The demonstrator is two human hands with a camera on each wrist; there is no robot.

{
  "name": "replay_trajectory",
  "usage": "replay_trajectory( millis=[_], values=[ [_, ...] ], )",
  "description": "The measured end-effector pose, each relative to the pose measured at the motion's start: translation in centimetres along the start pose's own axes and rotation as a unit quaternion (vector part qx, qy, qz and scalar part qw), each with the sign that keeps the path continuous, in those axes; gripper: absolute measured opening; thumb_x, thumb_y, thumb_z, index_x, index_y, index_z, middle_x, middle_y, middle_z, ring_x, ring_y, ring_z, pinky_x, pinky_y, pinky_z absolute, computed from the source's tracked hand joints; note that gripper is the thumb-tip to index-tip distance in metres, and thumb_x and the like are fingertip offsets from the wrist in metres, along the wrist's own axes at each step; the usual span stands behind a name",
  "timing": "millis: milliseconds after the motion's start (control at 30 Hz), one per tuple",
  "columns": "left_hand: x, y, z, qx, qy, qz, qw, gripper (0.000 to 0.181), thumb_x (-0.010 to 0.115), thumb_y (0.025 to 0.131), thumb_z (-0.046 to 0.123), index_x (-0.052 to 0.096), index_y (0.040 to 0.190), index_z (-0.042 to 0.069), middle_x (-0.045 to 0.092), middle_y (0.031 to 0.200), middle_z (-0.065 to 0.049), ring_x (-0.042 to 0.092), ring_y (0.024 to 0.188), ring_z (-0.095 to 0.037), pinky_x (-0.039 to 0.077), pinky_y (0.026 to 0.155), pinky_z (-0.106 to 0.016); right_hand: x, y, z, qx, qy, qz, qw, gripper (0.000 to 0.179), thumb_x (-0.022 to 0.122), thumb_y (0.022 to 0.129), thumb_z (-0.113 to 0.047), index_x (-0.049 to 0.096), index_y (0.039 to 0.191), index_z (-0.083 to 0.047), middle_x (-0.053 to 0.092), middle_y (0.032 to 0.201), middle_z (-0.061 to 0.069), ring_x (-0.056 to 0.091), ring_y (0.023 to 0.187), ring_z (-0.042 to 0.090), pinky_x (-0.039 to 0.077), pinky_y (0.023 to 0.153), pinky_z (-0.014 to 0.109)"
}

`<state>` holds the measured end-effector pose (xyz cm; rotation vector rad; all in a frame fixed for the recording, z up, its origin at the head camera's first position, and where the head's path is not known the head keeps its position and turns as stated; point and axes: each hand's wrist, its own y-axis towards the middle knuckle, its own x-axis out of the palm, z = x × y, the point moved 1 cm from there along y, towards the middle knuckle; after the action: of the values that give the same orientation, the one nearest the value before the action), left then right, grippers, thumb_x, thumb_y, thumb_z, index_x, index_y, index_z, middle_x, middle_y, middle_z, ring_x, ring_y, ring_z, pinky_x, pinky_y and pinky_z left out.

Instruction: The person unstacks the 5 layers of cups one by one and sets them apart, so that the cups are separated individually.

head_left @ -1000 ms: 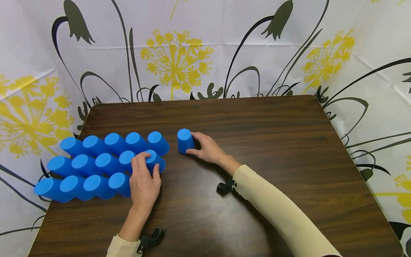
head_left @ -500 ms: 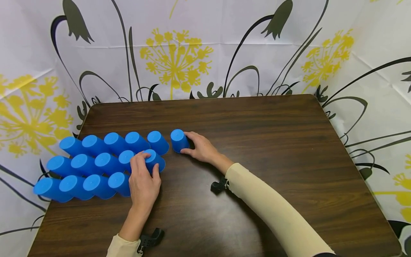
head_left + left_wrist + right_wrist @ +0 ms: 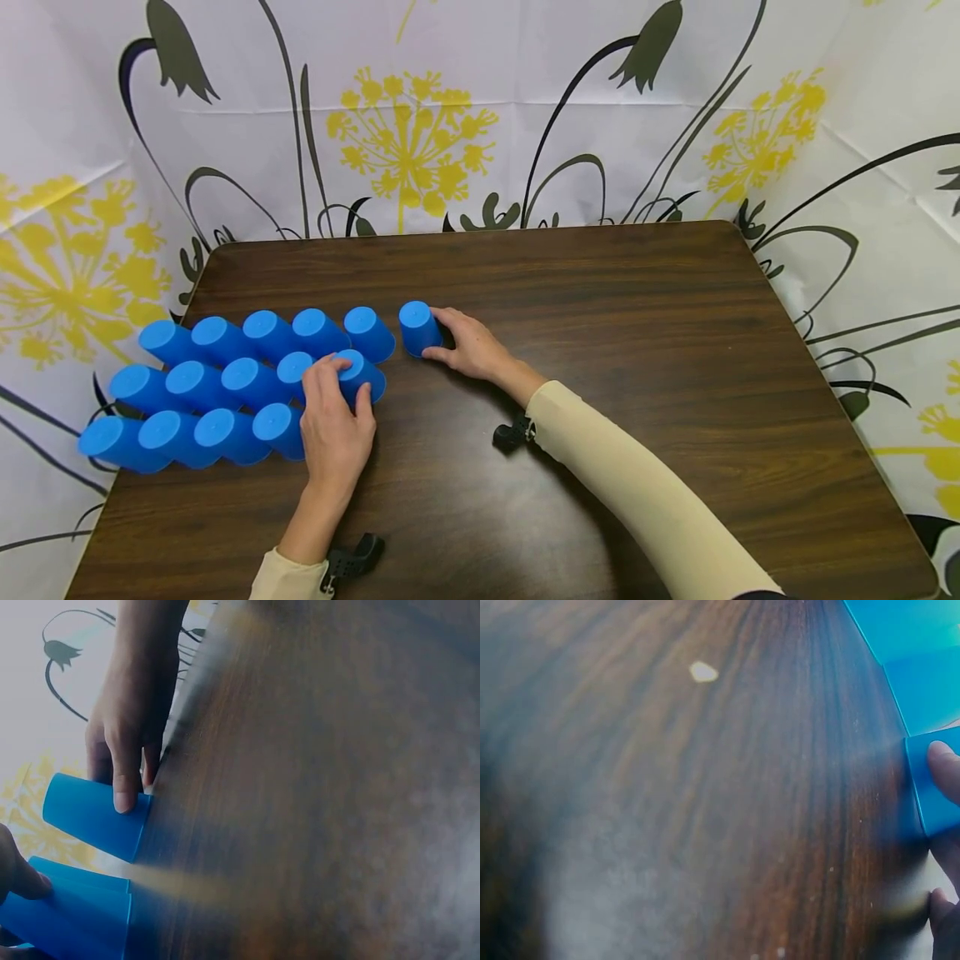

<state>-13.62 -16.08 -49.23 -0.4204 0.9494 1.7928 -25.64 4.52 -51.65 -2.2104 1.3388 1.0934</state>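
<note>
Several blue plastic cups stand upside down in three rows on the left of the table. My left hand [image 3: 337, 429] grips the right-end cup [image 3: 363, 377] of the middle row, thumb on its right side and fingers over its left. At the right of the back row, my right hand [image 3: 476, 346] holds another upside-down cup [image 3: 418, 328] between thumb and fingers. A narrow strip of table shows between that cup and the back row's end cup [image 3: 369, 333]. In the left wrist view, the right thumb lies on its cup [image 3: 94, 814] near the rim, beside the left hand's cup [image 3: 82, 915].
The dark wood-grain table [image 3: 637, 375] reaches far to the right of the cups. Behind it hangs a white cloth [image 3: 480, 50] printed with yellow and dark flowers. The front row's right-end cup [image 3: 279, 427] stands beside my left hand. Both wrists carry black camera straps.
My right hand slid its cup a little to the left, closer to the back row, then stopped over the last half second. My left hand stayed on its cup.
</note>
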Motion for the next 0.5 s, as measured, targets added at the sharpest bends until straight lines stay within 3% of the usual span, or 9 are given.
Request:
replay_trajectory(
  millis=[500],
  values=[
    [-0.21,-0.22,-0.19,-0.001,-0.002,0.01,0.9999,0.046,0.074,0.085,0.004,0.051,0.125,0.006,0.045,0.135,-0.018,0.054,0.118,-0.04,0.047,0.094,-0.06,0.06,0.04,0.06,-0.005,0.009,0.003,0.9999,0.075,0.074,0.088,-0.036,0.039,0.15,-0.011,0.047,0.147,0.006,0.044,0.135,0.02,0.034,0.112,0.036]
  ],
)
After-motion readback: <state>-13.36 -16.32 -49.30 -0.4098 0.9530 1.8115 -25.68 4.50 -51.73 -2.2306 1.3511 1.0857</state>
